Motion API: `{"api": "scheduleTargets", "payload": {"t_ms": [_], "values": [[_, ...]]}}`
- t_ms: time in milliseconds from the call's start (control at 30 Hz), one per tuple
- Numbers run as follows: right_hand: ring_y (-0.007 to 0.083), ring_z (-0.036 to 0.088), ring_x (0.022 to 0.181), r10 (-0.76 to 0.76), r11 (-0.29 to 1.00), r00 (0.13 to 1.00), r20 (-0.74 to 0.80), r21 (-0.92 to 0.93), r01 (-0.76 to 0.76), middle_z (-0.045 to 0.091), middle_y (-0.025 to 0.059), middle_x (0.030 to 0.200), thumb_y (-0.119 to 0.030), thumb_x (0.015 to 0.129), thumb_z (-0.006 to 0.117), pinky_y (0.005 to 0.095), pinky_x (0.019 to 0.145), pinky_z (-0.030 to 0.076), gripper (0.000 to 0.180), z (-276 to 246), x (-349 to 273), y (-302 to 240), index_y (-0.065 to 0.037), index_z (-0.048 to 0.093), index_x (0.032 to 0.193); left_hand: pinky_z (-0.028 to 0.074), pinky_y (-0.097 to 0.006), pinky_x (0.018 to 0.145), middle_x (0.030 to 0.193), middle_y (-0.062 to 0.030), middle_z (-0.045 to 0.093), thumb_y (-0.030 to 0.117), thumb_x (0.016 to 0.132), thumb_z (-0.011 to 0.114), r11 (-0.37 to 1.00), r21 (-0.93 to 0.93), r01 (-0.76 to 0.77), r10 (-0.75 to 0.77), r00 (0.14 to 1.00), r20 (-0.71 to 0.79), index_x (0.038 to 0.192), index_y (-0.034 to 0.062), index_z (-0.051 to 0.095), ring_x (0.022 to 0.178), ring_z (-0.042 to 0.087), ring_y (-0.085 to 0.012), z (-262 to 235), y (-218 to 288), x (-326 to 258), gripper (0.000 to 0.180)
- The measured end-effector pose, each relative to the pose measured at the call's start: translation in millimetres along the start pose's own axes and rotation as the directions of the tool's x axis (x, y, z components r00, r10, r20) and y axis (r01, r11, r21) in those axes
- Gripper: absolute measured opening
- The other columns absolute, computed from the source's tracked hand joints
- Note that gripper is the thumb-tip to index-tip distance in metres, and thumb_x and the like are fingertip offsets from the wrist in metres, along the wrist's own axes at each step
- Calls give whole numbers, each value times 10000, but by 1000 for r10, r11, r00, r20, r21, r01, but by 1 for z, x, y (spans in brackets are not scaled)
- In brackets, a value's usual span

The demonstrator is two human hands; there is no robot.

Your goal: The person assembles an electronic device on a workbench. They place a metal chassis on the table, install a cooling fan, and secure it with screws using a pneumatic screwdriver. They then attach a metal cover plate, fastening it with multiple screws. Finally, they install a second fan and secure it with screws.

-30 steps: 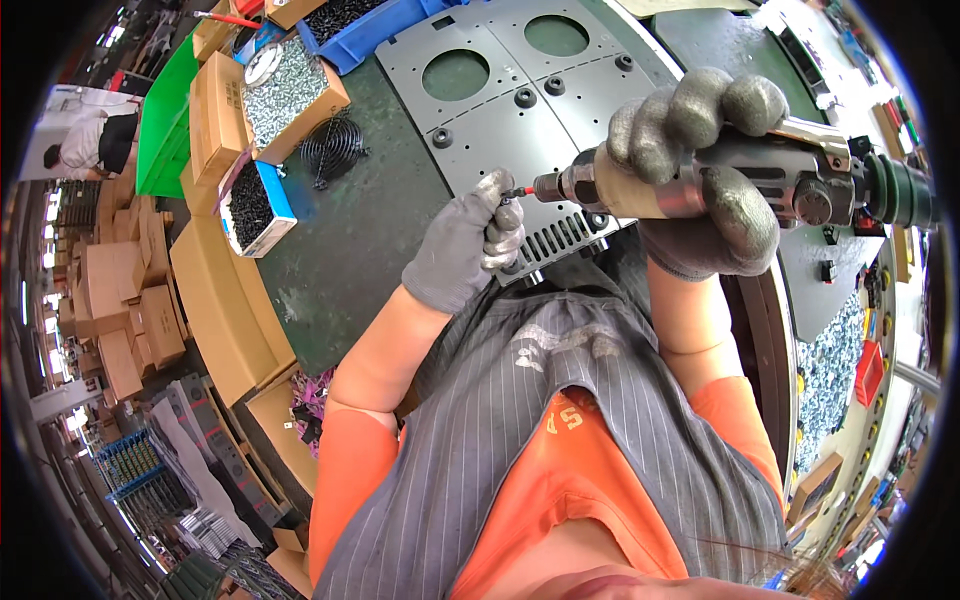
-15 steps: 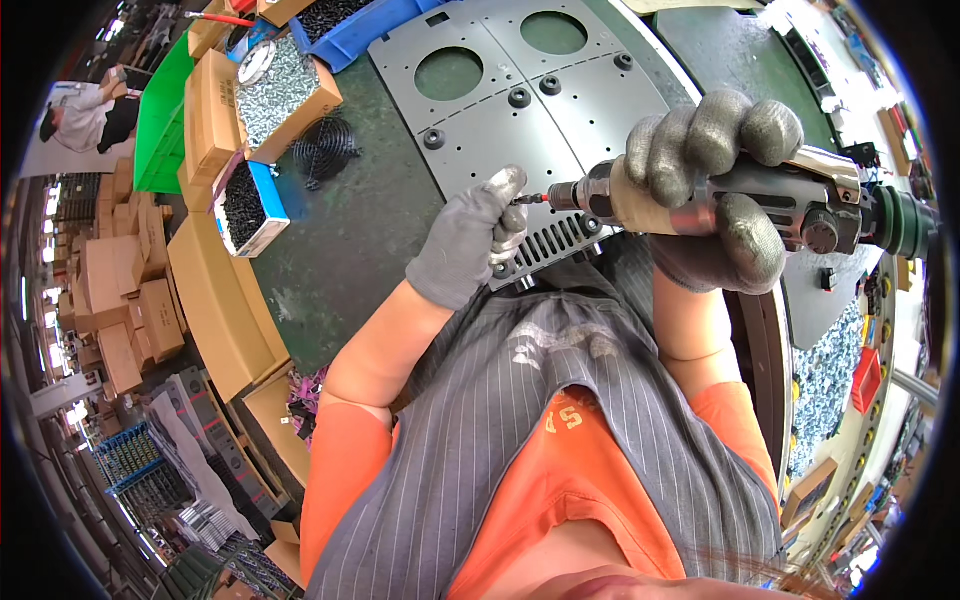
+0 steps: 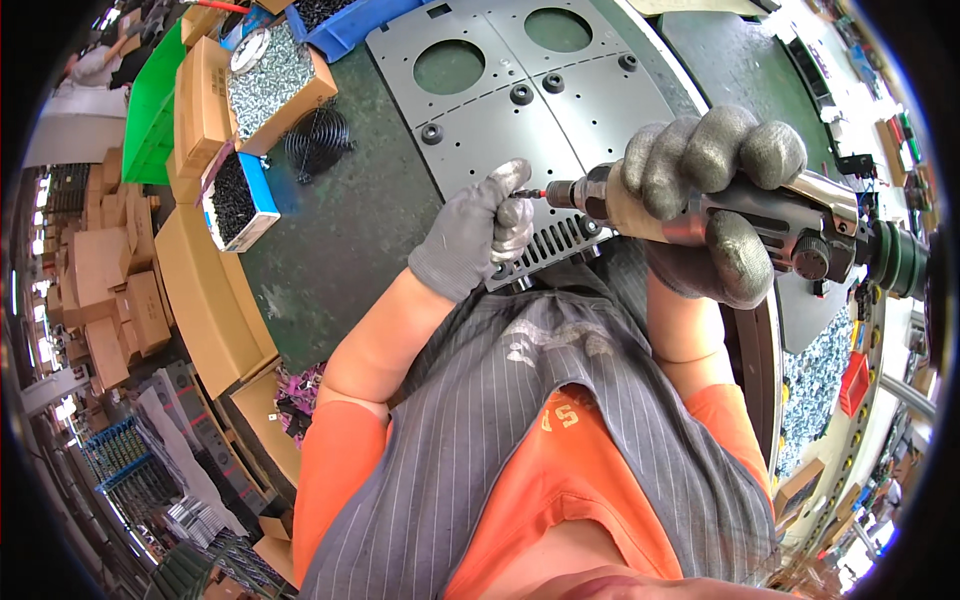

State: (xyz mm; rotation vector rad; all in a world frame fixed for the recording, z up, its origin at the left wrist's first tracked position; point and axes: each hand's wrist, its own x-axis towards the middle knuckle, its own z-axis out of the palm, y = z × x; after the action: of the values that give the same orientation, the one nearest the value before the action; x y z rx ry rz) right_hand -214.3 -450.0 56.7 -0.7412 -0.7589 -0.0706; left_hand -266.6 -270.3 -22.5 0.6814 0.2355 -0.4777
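Observation:
Gloved in grey, my right hand is wrapped round a power screwdriver, which lies almost level and points left. Its thin bit reaches to the fingertips of my left hand, also gloved and closed in a pinch. A small dark piece shows at the bit's tip, too small to name. Both hands are above the near part of a grey metal panel with two large round holes and a row of slots. Several black round feet sit on the panel.
On the dark green table, a carton of silvery screws, a small box of black parts, a black fan guard and a blue bin stand left of the panel. A green bin is beyond them.
The view has shifted slightly, and the table things appear a little farther left. My hands keep their grips; the screwdriver's back end has dipped slightly.

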Motion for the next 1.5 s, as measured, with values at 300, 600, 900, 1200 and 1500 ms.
{"api": "scheduleTargets", "payload": {"t_ms": [300,600,900,1200,1500], "values": [[133,519,679,24,993,995,95,113,-35,492,19,907,-180,770,630,320,668,425,364,-5,10,4,-155,498,1109,347,-217,542,679,8,470,319,1011,391,648,737,-193,315,949,-29,1030,33,586,576,410,-72,-3,-4,-15,346],[242,534,894,107,992,984,-141,83,-96,540,125,1048,-84,814,536,426,883,416,384,-84,73,27,-36,506,1194,456,-297,654,789,-73,594,284,940,536,48,944,-326,640,736,221,987,25,651,692,561,-163,-31,0,-31,288],[251,647,690,-81,870,939,-335,-483,-97,622,156,878,40,781,583,350,627,544,268,-142,142,70,28,532,1044,513,-356,609,806,-107,651,182,858,622,-77,957,-279,644,719,262,896,73,681,684,639,-271,-40,-10,-32,129],[234,671,704,-44,841,931,-361,-517,-161,637,138,884,26,753,641,338,661,548,312,-153,146,86,47,570,1056,504,-343,587,772,-91,643,260,870,627,-32,950,-311,665,703,252,881,77,682,654,630,-255,-46,-10,-32,191],[248,670,682,13,830,957,-290,-531,-172,621,133,824,28,742,623,348,630,553,286,-159,154,91,51,550,1018,474,-326,547,732,-93,615,279,878,630,-32,946,-323,662,702,262,859,57,675,597,594,-238,-47,-9,-31,227]]}}
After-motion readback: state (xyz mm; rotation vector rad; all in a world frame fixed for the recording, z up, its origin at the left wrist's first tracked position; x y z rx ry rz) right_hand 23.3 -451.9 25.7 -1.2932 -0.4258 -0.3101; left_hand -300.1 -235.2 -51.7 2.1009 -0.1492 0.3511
